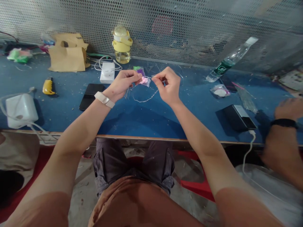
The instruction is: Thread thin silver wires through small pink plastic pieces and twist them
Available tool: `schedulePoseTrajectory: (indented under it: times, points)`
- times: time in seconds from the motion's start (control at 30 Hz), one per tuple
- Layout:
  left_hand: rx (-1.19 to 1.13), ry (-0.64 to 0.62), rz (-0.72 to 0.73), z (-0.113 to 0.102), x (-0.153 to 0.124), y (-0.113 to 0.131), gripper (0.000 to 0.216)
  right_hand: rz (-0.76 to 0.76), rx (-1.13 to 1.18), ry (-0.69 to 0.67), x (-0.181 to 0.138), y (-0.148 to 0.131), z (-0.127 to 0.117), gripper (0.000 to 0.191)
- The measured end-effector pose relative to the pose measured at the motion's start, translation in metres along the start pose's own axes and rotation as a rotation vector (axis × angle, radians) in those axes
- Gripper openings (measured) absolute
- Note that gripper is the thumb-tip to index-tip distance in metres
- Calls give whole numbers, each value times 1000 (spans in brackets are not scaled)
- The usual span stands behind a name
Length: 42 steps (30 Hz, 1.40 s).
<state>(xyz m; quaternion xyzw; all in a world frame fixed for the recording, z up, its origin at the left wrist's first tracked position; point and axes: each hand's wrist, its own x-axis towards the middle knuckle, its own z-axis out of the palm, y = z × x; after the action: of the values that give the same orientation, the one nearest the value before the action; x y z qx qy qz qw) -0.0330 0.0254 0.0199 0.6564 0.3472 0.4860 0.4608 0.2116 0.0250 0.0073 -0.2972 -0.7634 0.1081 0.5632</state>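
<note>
Both my hands are raised over the blue table [151, 116]. My left hand [123, 83], with a white wristband, is closed in a pinch on a small pink piece [145, 81] and a few thin metal pins [127, 93] that hang below the fingers. My right hand [167, 85] is pinched on the end of a thin silvery wire [148, 99]. The wire sags in a loop between the two hands. A small bag with purple and green bits [139, 70] lies just behind my hands.
A black phone [91, 96], white charger [107, 72], yellow bottle [121, 44], brown paper bag [67, 52], yellow cutter [48, 86] and white adapter [20, 108] lie left. A plastic bottle [228, 60], small bag [220, 91] and black power bank [238, 118] lie right. Another person's arm [284, 126] rests far right.
</note>
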Motion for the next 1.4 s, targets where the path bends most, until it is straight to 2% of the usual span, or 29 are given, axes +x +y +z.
schedulePoseTrajectory:
  times: [0.07, 0.23, 0.33, 0.43, 0.5, 0.53, 0.63, 0.73, 0.83, 0.93, 1.07, 1.27, 1.4]
  points:
    - [47, 21, 2, -3, 3, -6, 50, 21, -7, -11, -1, 2, 2, 55]
    - [231, 198, 154, -7, 6, -16, 60, 152, -10, 31, -3, 22, 8, 56]
    - [436, 145, 289, -7, 3, -10, 54, 203, 0, 44, -2, 32, 8, 57]
    - [654, 25, 515, -5, -3, -1, 32, 210, 34, 21, -1, 32, 9, 60]
    - [739, -43, 599, -2, -6, 3, 16, 203, 68, 8, -1, 28, 11, 63]
    - [772, -65, 617, 0, -7, 3, 14, 196, 82, 4, -1, 26, 12, 64]
    - [861, -100, 634, 3, -9, 2, 27, 160, 93, 1, -1, 21, 12, 65]
    - [911, -76, 647, 2, -8, -2, 36, 127, 91, -7, 0, 18, 9, 65]
    - [919, -5, 691, 0, -7, -6, 25, 122, 106, -64, 1, 16, 6, 62]
    - [894, 52, 680, -2, -5, -8, 15, 112, 120, -117, 1, 13, 5, 59]
    - [848, 79, 634, 0, -5, -11, 15, 91, 165, -132, 2, 10, 5, 59]
    - [688, 31, 480, 11, -8, -5, 15, 116, 186, -128, 4, 10, 1, 61]
    - [445, -58, 317, 13, -7, -2, 12, 147, 141, -135, 5, 10, -3, 59]
